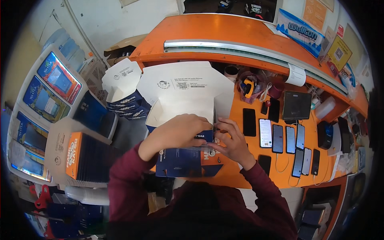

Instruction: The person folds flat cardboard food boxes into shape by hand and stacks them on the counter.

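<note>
A paperboard food box (186,103) stands partly folded before me, its white lid raised at the back and its outside dark blue. My left hand (186,130) reaches over the front wall, fingers inside and thumb outside, gripping it near the right front corner. At that same corner my right hand (232,141) holds the box's edge between thumb and bent fingers. The exact grip of the fingertips is partly hidden. Beneath both hands lie flat blue and orange box blanks (183,163) on the orange table (234,177).
Nested folded boxes (124,102) stand at the left, near a larger stack (90,156) with orange ends. Several phones (265,133), some on cables, lie at right beside a tablet (297,105). A basket (250,85) sits under the raised orange counter (210,30). A drink dispenser (58,78) stands far left.
</note>
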Demonstrator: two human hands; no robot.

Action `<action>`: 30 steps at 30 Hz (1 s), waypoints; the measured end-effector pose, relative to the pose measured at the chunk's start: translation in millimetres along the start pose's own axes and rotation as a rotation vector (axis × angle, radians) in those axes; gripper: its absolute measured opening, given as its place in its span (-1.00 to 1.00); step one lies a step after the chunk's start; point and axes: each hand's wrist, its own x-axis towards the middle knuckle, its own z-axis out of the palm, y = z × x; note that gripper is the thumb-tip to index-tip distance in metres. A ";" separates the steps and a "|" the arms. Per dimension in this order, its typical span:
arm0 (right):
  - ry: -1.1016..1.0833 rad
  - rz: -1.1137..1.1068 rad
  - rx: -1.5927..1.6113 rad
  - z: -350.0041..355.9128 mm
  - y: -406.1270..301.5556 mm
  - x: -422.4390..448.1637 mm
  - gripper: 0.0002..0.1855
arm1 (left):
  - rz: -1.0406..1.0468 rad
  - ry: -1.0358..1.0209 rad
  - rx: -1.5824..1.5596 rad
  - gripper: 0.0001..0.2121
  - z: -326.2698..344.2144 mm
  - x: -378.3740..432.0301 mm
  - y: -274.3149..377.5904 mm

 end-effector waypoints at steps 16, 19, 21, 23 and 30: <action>0.009 -0.135 0.139 1.7 12.0 0.2 -0.62 | -0.018 0.013 0.057 -0.78 20.5 -1.8 0.2; 0.066 -0.130 0.170 6.4 6.3 -2.4 -0.62 | -0.010 0.019 0.090 -0.80 21.7 -2.3 0.5; 0.076 -0.106 0.216 13.6 8.7 -9.3 -0.62 | -0.028 -0.012 0.098 -0.82 19.3 0.7 -0.6; 0.085 -0.081 0.255 17.6 12.4 -13.5 -0.62 | -0.026 -0.077 0.090 -0.81 11.5 8.5 -3.1; 0.123 -0.054 0.299 25.0 12.5 -18.4 -0.63 | -0.033 -0.220 0.180 -0.50 12.8 8.2 3.6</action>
